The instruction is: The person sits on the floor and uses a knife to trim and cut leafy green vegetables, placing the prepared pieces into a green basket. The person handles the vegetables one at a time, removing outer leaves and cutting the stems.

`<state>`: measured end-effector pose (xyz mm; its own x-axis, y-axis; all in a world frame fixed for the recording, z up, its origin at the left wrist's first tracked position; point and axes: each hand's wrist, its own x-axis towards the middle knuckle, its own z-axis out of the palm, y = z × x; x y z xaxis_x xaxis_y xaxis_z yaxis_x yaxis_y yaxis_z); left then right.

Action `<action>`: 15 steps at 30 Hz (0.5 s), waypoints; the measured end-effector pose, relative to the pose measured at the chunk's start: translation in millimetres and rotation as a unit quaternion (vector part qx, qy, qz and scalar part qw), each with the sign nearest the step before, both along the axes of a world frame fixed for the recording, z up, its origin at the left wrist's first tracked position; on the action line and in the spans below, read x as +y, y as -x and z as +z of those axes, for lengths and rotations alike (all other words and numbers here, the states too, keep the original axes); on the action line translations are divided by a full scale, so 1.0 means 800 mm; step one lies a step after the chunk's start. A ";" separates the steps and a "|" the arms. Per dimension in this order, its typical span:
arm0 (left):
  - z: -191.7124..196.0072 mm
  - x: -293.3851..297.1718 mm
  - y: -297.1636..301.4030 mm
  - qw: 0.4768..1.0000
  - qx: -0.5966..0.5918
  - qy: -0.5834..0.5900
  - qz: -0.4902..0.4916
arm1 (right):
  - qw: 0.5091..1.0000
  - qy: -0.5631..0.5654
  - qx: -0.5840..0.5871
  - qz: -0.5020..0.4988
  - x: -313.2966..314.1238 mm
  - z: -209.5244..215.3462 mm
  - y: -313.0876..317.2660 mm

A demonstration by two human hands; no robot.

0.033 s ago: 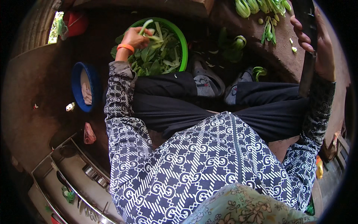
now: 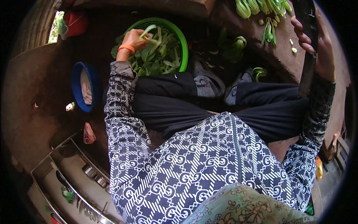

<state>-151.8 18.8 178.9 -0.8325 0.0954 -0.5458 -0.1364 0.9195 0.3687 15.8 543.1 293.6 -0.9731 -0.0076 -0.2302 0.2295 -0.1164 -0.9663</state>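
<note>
My left hand [image 2: 136, 40], with an orange band at the wrist, is over a round green plastic basket [image 2: 182, 44] at the far left. Its fingers close on a pale green leafy-vegetable stalk [image 2: 150, 28]. Cut leaves and stalk strips [image 2: 154, 61] fill the basket beneath. At the right, my right hand [image 2: 323, 50] is wrapped round a long, dark, flat knife [image 2: 307, 71], held roughly upright; which end is the handle is hard to tell. Several bok choy heads [image 2: 244, 9] lie on the ledge at the top right, left of that hand.
One bok choy [image 2: 238, 44] lies on the ground beyond my shoes [image 2: 209, 80], and a green piece [image 2: 258, 72] beside the right shoe. To the left stand a blue basin [image 2: 77, 84] and a red container [image 2: 77, 24]. A metal rack [image 2: 52, 158] with utensils is at the lower left.
My left hand has shifted very slightly, and the stalk in it has tipped a little to the right and down. The right hand and knife look nearly the same.
</note>
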 end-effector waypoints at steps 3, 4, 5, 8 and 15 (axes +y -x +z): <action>0.008 -0.008 -0.002 0.976 -0.076 -0.187 0.082 | 1.000 0.010 -0.008 -0.014 0.010 0.002 0.001; 0.007 -0.007 0.004 0.984 -0.072 -0.158 0.047 | 0.998 -0.034 0.008 -0.052 0.013 0.001 0.000; 0.008 -0.009 0.003 0.990 -0.069 -0.117 0.027 | 0.993 -0.078 0.021 -0.084 0.015 -0.001 -0.002; 0.004 -0.012 0.006 0.983 -0.105 -0.141 0.054 | 0.999 -0.013 0.023 0.023 0.021 -0.007 -0.001; -0.001 -0.030 0.007 0.993 -0.101 -0.059 0.017 | 0.987 -0.156 0.020 -0.040 0.017 0.004 -0.005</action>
<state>-157.4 -5.1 178.5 -0.7108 0.1428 -0.6888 -0.2490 0.8647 0.4363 19.7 556.9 296.5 -0.9763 0.1338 -0.1703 0.1921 0.1719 -0.9662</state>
